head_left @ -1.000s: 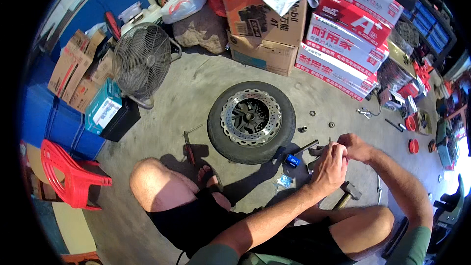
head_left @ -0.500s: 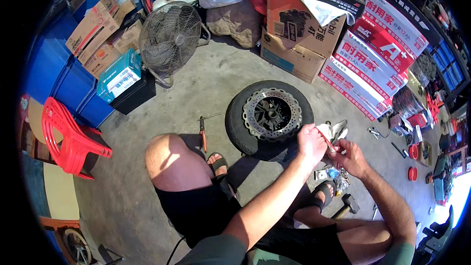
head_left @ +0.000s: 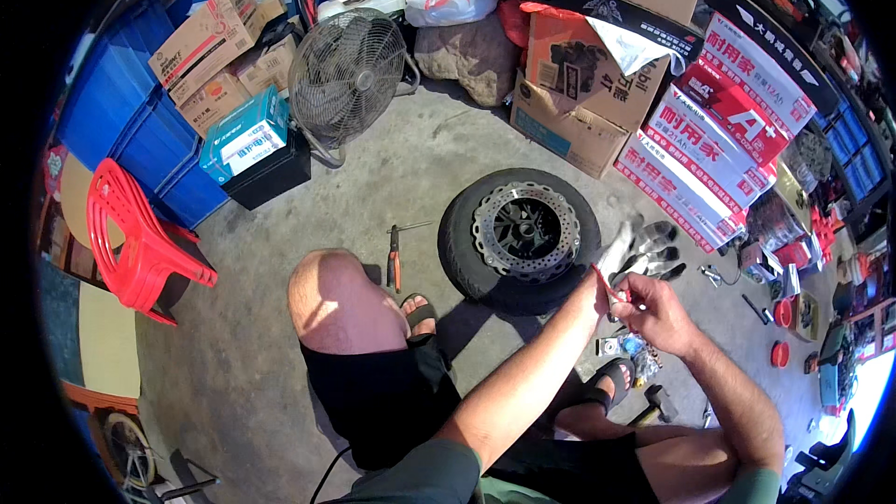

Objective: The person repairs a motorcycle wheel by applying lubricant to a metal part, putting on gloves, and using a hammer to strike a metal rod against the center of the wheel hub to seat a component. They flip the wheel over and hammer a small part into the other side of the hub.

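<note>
My left hand [head_left: 637,250] is inside a white and dark grey work glove [head_left: 616,252], its fingers spread and holding nothing. The glove's red cuff sits round my left wrist. My right hand [head_left: 656,314] pinches that cuff with closed fingers. Just left of the gloved hand, a wheel with a black tyre [head_left: 459,247] lies flat on the floor, a perforated brake disc [head_left: 490,249] facing up at its hub. Pliers with orange and black handles [head_left: 395,266] rest on the floor left of the wheel.
A hammer [head_left: 659,401] and small bagged parts [head_left: 639,355] lie by my right foot. Stacked battery boxes [head_left: 691,168] and cardboard cartons [head_left: 569,131] stand beyond the wheel. A floor fan [head_left: 341,79] is at the far left, red plastic chairs [head_left: 140,243] nearer.
My left hand has slid into the glove, and its fingers have spread out. The right hand has drawn the cuff back over the left wrist. The view has shifted slightly.
</note>
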`<state>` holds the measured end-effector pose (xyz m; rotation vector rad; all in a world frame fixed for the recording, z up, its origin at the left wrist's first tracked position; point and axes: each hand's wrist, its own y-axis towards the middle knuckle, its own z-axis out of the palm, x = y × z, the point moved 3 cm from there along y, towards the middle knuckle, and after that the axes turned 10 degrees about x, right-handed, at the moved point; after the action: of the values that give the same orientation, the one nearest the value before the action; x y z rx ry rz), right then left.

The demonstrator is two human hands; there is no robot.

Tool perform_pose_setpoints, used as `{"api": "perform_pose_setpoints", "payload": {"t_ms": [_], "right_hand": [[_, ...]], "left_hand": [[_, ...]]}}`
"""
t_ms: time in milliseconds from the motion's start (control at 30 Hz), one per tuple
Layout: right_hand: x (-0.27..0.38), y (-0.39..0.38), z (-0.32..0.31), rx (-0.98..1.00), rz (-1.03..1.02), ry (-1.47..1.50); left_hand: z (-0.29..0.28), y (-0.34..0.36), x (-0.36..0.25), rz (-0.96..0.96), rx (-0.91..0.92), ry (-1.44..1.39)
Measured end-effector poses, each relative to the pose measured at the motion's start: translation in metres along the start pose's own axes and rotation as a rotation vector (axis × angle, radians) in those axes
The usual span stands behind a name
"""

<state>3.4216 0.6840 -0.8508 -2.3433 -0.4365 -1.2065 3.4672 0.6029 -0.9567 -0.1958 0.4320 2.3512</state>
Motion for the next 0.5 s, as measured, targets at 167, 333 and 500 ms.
{"api": "perform_pose_setpoints", "payload": {"t_ms": [167,333,500], "right_hand": [[0.000,-0.001,0.007,0.055,0.030,0.067],[-0.004,-0.003,0.019,0.238,0.106,0.284],[0.007,-0.003,0.024,0.284,0.043,0.371]], "left_hand": [[-0.017,-0.007,-0.012,-0.074,0.038,0.032],[-0.021,-0.002,0.003,-0.120,-0.060,0.134],[-0.061,-0.016,-0.028,-0.189,-0.207,0.358]]}}
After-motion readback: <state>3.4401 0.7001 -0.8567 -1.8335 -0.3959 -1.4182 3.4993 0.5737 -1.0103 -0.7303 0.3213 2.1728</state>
